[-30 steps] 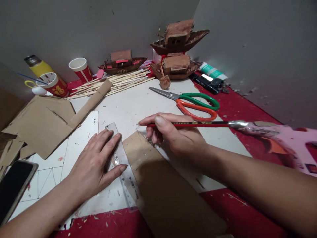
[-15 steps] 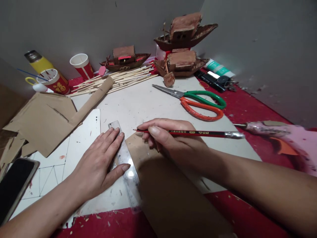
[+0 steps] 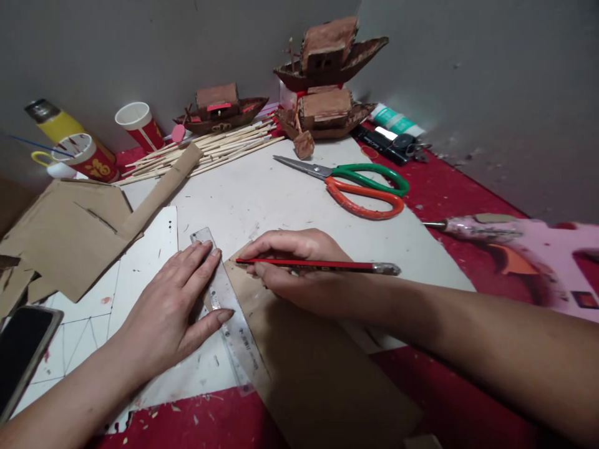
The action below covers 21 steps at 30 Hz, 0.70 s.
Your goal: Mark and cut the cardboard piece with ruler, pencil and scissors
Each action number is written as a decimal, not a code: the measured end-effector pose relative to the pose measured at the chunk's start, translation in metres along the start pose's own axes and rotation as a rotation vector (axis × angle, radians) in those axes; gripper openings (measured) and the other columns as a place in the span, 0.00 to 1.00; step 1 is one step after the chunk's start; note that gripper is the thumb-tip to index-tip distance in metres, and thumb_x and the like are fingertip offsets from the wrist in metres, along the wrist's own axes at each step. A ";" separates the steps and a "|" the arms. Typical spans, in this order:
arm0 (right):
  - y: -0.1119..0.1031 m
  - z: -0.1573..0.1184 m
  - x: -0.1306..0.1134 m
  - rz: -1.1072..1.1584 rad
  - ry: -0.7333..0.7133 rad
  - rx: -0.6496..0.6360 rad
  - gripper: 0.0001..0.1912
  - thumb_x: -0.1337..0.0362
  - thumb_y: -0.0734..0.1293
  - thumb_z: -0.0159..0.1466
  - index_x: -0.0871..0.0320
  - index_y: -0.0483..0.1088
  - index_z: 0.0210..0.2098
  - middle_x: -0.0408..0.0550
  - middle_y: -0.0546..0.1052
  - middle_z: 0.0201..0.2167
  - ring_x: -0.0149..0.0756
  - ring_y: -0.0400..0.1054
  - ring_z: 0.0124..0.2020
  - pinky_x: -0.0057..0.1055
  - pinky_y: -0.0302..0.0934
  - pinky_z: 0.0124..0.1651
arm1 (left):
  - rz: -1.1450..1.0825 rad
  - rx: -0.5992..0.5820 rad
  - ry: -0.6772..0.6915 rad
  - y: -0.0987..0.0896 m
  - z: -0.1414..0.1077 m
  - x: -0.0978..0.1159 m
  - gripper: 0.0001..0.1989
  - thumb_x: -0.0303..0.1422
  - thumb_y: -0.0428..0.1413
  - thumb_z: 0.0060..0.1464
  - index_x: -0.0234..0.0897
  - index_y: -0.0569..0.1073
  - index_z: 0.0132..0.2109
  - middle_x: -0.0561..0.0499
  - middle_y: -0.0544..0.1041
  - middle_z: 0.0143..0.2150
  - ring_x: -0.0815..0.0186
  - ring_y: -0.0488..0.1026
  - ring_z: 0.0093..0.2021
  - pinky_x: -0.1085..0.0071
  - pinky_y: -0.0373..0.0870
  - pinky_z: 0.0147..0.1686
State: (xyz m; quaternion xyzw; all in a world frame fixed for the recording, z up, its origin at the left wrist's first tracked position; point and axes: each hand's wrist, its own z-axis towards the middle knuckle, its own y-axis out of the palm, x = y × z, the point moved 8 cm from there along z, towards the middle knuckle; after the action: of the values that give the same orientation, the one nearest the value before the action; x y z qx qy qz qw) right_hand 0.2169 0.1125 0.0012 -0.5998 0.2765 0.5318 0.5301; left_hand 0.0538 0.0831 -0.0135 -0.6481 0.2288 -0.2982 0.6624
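Note:
My left hand [image 3: 175, 302] lies flat with its fingers spread, pressing on a clear ruler [image 3: 234, 330]. The ruler lies along the left edge of a brown cardboard piece [image 3: 299, 374]. A red and black pencil [image 3: 327, 265] is pinched in my right hand [image 3: 294, 262], its tip at the cardboard's upper left corner, close to the ruler. White paper [image 3: 224, 193] lies under both. Beyond my right hand rest scissors [image 3: 327, 174] with one green and one orange handle, their blades closed.
Cardboard scraps [image 3: 84, 231] and a phone [image 3: 28, 349] are at left. Wooden sticks [image 3: 210, 149], two paper cups [image 3: 138, 125], a yellow bottle [image 3: 65, 128] and model boats [image 3: 327, 112] stand behind. A pink glue gun [image 3: 528, 249] lies at right.
My right hand has moved left and down with the pencil, bringing its tip to the cardboard corner beside the ruler. The whole view has shifted slightly.

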 end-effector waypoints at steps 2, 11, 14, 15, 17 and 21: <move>0.003 0.001 0.001 -0.020 -0.005 -0.020 0.13 0.73 0.63 0.58 0.62 0.79 0.37 0.46 0.82 0.32 0.32 0.73 0.31 0.24 0.64 0.33 | -0.005 0.006 0.002 -0.001 0.001 0.001 0.37 0.47 0.51 0.63 0.32 0.52 0.71 0.33 0.57 0.71 0.45 0.55 0.70 0.45 0.59 0.63; 0.016 0.002 0.006 -0.051 -0.091 -0.113 0.13 0.71 0.62 0.62 0.61 0.77 0.39 0.47 0.81 0.36 0.31 0.72 0.34 0.25 0.63 0.36 | -0.014 0.000 -0.007 -0.002 0.001 0.002 0.37 0.48 0.51 0.63 0.32 0.54 0.71 0.33 0.58 0.71 0.43 0.56 0.69 0.43 0.58 0.63; 0.020 0.002 0.006 -0.066 -0.105 -0.151 0.12 0.70 0.62 0.63 0.60 0.77 0.41 0.47 0.81 0.39 0.32 0.73 0.37 0.26 0.64 0.40 | -0.018 -0.008 -0.015 -0.001 0.001 0.002 0.37 0.48 0.51 0.63 0.31 0.53 0.71 0.32 0.57 0.71 0.43 0.55 0.70 0.43 0.58 0.63; 0.020 0.002 0.007 -0.071 -0.112 -0.152 0.12 0.70 0.62 0.64 0.59 0.77 0.41 0.47 0.81 0.40 0.32 0.73 0.38 0.26 0.64 0.41 | -0.019 -0.009 -0.016 0.000 0.001 0.002 0.38 0.48 0.51 0.63 0.32 0.53 0.71 0.32 0.57 0.71 0.43 0.54 0.70 0.43 0.58 0.64; 0.020 0.002 0.007 -0.079 -0.126 -0.150 0.12 0.70 0.62 0.65 0.57 0.76 0.42 0.46 0.81 0.41 0.33 0.73 0.40 0.27 0.64 0.43 | -0.019 -0.009 -0.019 0.001 0.001 0.002 0.38 0.49 0.51 0.63 0.32 0.53 0.71 0.33 0.56 0.71 0.43 0.54 0.70 0.43 0.58 0.64; 0.022 0.003 0.008 -0.091 -0.143 -0.163 0.12 0.70 0.62 0.65 0.57 0.76 0.42 0.47 0.81 0.41 0.35 0.74 0.41 0.29 0.64 0.45 | -0.027 -0.010 -0.028 0.002 0.002 0.002 0.37 0.48 0.50 0.63 0.33 0.53 0.71 0.33 0.56 0.71 0.43 0.54 0.70 0.43 0.58 0.64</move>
State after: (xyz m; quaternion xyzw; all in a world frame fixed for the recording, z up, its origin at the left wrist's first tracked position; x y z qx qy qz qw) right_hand 0.1987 0.1104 -0.0131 -0.6132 0.1664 0.5694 0.5216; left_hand 0.0565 0.0831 -0.0148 -0.6586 0.2121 -0.2967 0.6582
